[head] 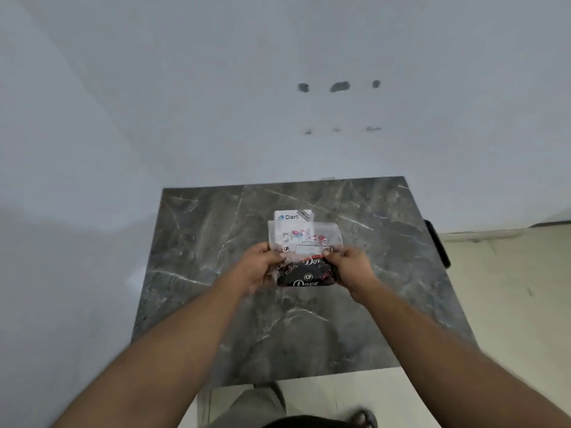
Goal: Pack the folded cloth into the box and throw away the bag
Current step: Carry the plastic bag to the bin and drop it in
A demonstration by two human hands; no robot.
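Marble table point(216, 304): left hand point(259, 267), right hand point(352, 267) grip bag point(304, 239) edges; black cloth point(304, 274) between, apparently inside.

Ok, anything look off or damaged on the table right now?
Nothing stands out. Both hands, left and right, hold the clear bag with the dark folded cloth over the marble table; white box sits behind, seemingly intact.

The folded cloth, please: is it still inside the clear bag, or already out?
Still partly inside: the dark folded cloth sits in the clear bag, gripped by the left hand and right hand.
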